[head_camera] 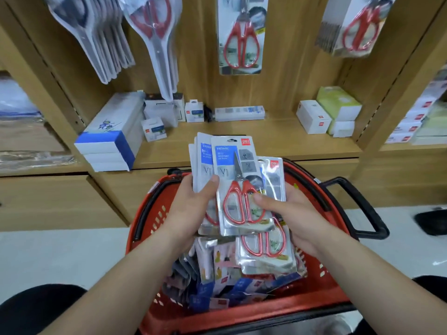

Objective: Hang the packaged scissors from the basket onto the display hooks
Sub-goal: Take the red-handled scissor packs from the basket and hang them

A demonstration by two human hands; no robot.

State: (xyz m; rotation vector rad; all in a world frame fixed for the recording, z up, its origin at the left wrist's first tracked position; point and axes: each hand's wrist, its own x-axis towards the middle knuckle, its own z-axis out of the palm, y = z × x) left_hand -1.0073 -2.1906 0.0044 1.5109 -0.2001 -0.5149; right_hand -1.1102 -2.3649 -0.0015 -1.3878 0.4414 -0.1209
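Note:
Above a red basket (pixel 312 308), my left hand (pixel 191 206) grips a stack of packaged red-handled scissors (pixel 232 170) by its left edge, thumb on the front pack. My right hand (pixel 287 213) holds the same fanned stack from the right, thumb pressed on the top pack's handles. More packs (pixel 263 252) lie in the basket below. On the wooden back panel, the same kind of scissors pack (pixel 240 37) hangs straight ahead, with another bunch of red-handled packs (pixel 355 25) to its right. The hooks themselves are hidden above the frame.
Clear-packed long scissors (pixel 154 32) and several grey-handled ones (pixel 96 32) hang at upper left. The shelf (pixel 278 139) carries white and blue boxes (pixel 113 136) and small cartons (pixel 314 117). The basket's black handle (pixel 358 209) sticks out right.

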